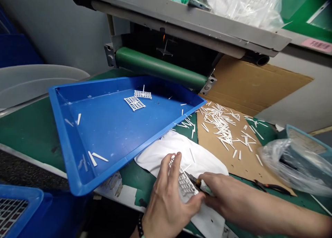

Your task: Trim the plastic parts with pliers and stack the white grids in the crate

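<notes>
My left hand (167, 193) grips a small white plastic grid piece (184, 182) between thumb and fingers, over a white cloth (178, 149) on the green bench. My right hand (220, 191) comes in from the right, closed round a small cutting tool (195, 180) whose tip meets the grid. In front of me a blue tray (103, 127) lies tilted, holding two white grid pieces (137, 99) and a few white slivers.
Several white plastic offcuts (223, 125) lie scattered on a cardboard sheet (249, 158) to the right. Black pliers (272, 187) rest by a clear plastic bag (293, 165). A green conveyor roller (160, 68) runs behind the tray. Another blue bin (18, 210) sits bottom left.
</notes>
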### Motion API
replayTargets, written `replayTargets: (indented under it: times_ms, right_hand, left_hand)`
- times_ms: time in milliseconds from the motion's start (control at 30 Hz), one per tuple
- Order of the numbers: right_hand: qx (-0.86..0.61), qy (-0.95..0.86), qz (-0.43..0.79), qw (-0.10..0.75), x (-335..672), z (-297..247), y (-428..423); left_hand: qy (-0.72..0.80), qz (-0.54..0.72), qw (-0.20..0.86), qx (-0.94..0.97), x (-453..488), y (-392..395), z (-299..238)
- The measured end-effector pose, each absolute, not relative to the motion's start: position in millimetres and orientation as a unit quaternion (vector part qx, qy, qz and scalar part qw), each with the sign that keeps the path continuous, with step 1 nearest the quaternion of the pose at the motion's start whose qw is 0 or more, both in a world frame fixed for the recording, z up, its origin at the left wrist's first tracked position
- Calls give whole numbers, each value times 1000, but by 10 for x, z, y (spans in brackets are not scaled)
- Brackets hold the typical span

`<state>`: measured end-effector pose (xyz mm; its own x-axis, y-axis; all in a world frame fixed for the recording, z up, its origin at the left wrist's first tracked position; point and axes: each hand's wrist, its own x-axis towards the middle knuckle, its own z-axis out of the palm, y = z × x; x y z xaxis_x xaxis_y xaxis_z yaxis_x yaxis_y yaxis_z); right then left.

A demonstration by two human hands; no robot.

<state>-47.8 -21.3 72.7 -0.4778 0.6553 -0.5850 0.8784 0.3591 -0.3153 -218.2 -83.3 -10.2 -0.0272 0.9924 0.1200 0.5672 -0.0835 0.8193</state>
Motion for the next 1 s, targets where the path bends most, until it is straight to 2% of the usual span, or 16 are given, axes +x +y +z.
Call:
replayTargets:
  times_ms: [300,667,867,1000]
  right_hand:
    - [500,787,-281,226,-629,718,-214]
    - [525,763,-295,234,-724,727,-222]
    - [497,793,-321,144,-570,537,-279]
    - [502,789,-330,128,-550,412,-308]
  left_hand:
    - [617,399,270,622,-2126,-817,-153]
    - [614,434,248,611,-2057,-811,-239]
    - [620,439,267,593,-2014,-822,-251]
    - [629,442,283,574,-2009,-832,-253]
